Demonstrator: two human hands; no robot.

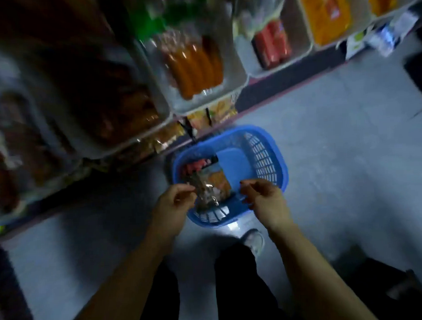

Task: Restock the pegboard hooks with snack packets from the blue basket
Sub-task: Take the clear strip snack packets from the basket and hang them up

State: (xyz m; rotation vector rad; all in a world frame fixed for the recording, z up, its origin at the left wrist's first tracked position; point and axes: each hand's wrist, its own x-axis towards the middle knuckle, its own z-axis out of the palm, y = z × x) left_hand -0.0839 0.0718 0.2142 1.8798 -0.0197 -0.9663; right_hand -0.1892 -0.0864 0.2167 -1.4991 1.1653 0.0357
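Packets (214,181) lie in the basket (265,155); the left hand (175,201) pinches a clear one, the right hand (261,196) hangs loosely curled, empty. That thin pinch could slip, dropping it.

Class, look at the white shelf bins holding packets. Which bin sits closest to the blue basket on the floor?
The bin of orange sausage packets, directly above the blue basket. The bins with red packets and yellow packets lie farther right along the shelf.
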